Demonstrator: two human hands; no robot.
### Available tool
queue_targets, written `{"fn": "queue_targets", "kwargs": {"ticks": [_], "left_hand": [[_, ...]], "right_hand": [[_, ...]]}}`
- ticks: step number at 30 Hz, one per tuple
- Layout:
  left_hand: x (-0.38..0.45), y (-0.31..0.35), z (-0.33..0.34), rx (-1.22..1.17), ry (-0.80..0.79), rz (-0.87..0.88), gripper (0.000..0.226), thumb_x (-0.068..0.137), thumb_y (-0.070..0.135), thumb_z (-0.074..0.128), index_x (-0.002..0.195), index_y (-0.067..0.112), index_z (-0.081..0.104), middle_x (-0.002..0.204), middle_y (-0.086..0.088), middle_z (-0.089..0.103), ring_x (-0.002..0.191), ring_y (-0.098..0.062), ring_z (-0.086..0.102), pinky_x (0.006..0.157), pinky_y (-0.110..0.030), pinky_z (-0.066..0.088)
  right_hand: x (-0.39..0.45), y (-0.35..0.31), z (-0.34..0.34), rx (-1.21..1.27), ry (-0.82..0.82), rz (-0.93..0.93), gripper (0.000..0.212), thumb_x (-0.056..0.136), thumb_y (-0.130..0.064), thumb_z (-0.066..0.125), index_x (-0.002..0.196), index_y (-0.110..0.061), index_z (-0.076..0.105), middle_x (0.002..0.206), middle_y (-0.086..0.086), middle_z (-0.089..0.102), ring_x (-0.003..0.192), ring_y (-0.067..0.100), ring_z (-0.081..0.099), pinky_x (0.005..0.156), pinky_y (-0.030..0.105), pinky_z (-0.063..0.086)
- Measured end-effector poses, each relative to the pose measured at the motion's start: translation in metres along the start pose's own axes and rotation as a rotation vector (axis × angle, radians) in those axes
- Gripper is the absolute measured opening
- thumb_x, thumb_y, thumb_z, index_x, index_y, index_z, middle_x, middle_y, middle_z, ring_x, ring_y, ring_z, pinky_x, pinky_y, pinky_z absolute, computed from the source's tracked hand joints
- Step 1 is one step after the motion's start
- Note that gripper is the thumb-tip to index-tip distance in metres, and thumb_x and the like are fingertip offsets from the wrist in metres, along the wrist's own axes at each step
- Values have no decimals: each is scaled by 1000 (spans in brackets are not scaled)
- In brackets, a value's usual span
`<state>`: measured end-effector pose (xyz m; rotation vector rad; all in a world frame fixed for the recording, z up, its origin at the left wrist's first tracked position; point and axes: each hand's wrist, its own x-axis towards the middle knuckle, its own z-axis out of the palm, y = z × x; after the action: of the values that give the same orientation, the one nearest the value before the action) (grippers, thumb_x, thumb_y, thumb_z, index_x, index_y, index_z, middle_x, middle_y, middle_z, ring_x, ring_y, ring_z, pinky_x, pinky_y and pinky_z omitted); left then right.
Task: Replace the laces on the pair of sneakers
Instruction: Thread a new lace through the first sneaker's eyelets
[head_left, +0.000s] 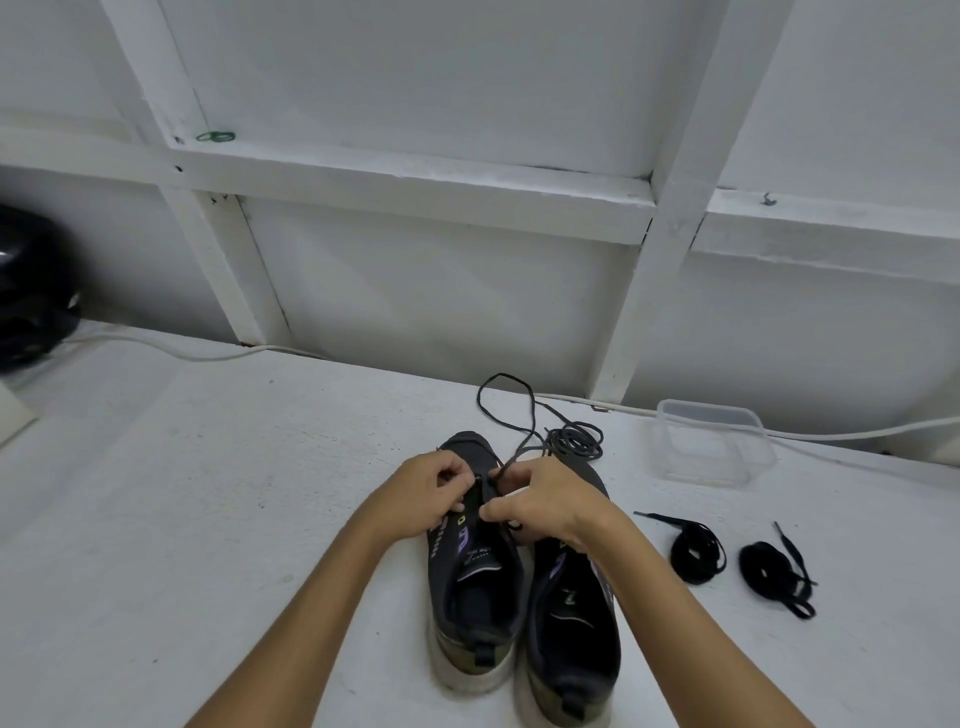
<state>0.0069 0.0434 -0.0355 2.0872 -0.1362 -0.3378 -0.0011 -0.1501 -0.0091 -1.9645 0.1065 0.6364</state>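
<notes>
Standing side by side on a white painted tabletop (208, 519), toes toward a white panelled wall (441, 291), are the two dark grey sneakers (519, 587). Over the left sneaker (475, 577), the left hand (423, 493) pinches its eyelet edge and the right hand (540, 501) pinches the grey lace (524, 415), which trails beyond the sneakers. Right of them lie two black lace bundles (696, 551) and a clear plastic container (714, 441). A white cable (171, 351) runs along the wall's foot.
</notes>
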Motion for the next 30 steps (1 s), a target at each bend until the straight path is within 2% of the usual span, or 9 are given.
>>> {"fn": "queue_targets", "kwargs": {"ticks": [3,5,7,13,18,21,23,26,30], "left_hand": [[-5,-8,-6,-396,18,-40,13,100,15,59,95,7,68,80,-3,64,82,-12,68,83,-24,58],[-8,-13,-8,-565,42,-45,15,101,13,57,94,3,66,78,-4,60,81,-10,65,86,-26,57],[-9,-15,-6,-641,85,-48,16,102,13,55,95,3,64,80,-5,60,81,-10,65,88,-27,57],[-10,-11,6,-791,219,-40,16,104,17,52,94,6,59,83,0,62,82,-11,65,88,-37,58],[-8,-1,2,-204,219,30,17,102,27,54,88,24,63,73,13,66,71,-3,61,69,-17,52],[-6,6,-10,-94,220,46,16,100,32,56,86,29,63,74,10,66,68,-1,58,66,-16,47],[-6,8,-13,-74,205,48,16,99,34,57,86,30,64,75,8,66,66,0,57,65,-18,46],[-9,8,-15,-59,210,39,14,99,33,58,87,31,64,74,7,67,66,1,58,67,-18,45],[-11,9,-16,-15,235,48,12,100,30,55,92,32,63,79,11,68,72,1,61,69,-16,43]], "right_hand": [[-1,3,4,-42,-17,76,37,56,-39,80,84,-16,72,75,2,71,64,15,65,73,37,64],[-4,5,10,-112,-24,99,32,54,-45,76,71,-20,64,61,-3,59,56,15,54,60,29,51],[-5,5,14,-174,-2,116,30,54,-48,70,59,-22,55,53,-5,50,49,16,45,55,26,41],[-4,-5,15,-215,46,197,28,65,-51,62,69,-24,57,61,-5,58,53,18,57,61,26,50],[-7,-6,15,-406,191,35,35,77,-60,69,90,-27,73,78,-7,67,73,12,68,64,25,50],[1,-14,19,-414,405,-237,37,85,-45,75,117,-28,72,110,-9,69,101,14,64,88,30,51],[8,-20,17,-393,328,-315,36,87,-37,76,122,-29,72,117,-10,66,103,11,61,93,28,48],[15,-20,16,-384,134,-340,24,84,-37,78,108,-38,77,91,-30,68,83,-11,59,71,4,39],[23,-15,19,-286,225,-338,5,88,-33,74,88,-31,79,77,-19,71,74,-11,60,62,5,41]]}}
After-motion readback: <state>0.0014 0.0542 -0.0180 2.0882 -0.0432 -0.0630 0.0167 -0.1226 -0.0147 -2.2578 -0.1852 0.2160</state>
